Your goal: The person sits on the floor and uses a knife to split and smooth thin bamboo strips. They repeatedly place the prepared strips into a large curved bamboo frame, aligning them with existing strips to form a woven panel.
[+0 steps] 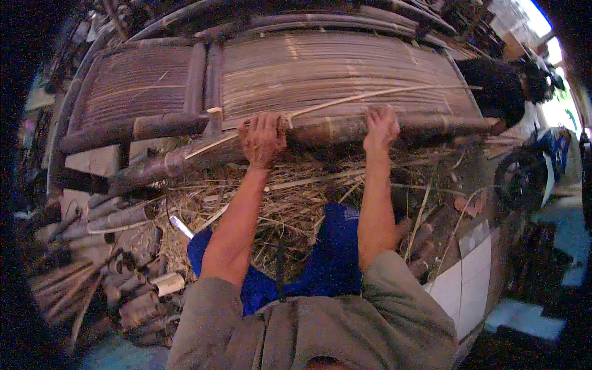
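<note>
Strip (388, 92) slants over the panel (333, 65) from the pole (330, 130), where the left hand (264, 139) closes its fingers; the right hand's (382, 127) curl there too, grip too blurred to tell; a sharp bend could split the strip, a slack hold let it slip

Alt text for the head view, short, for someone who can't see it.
A person's bare left hand and right hand are at the thick near pole of a slatted, bamboo-like panel, with a long pale strip angling across it. Loose strips and shavings lie below; cut pole pieces are piled at left.
</note>
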Available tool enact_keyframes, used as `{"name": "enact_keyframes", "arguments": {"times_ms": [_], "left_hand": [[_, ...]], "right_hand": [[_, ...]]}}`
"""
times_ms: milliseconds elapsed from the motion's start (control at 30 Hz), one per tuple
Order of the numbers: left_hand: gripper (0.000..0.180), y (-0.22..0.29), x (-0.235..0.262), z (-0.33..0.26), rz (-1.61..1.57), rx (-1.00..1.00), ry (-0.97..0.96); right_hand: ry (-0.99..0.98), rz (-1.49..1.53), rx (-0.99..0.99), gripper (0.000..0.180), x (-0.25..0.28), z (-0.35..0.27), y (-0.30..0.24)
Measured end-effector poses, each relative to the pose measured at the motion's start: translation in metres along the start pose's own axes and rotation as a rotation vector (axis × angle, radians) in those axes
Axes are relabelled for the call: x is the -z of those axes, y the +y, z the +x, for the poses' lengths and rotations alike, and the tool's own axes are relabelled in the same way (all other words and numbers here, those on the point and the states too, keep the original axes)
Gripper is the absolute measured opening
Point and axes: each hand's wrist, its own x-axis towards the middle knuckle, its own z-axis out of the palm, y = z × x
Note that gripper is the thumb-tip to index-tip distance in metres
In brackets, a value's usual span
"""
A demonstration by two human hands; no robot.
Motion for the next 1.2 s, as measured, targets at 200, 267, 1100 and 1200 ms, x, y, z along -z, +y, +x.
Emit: {"name": "enact_keyframes", "arguments": {"times_ms": [200, 267, 1100, 1200], "left_hand": [[0.017, 0.001, -0.003, 0.006, -0.157, -0.117, 0.023], [0.021, -0.001, 0.006, -0.003, -0.206, -0.107, 0.078], [0.04, -0.094, 0.366, -0.016, -0.917, 0.468, 0.146], [0.028, -0.104, 0.393, -0.015, -1.271, 0.714, 0.215]], "right_hand": [[-0.191, -0.014, -0.152, 0.041, -0.017, -0.03, -0.006], [-0.266, -0.085, -0.075, 0.038, -0.016, -0.043, -0.002], [-1.595, -0.41, -0.327, 0.034, -0.041, -0.438, 0.039], [-1.833, -0.374, -0.162, 0.035, -0.041, -0.471, 0.054]]}}
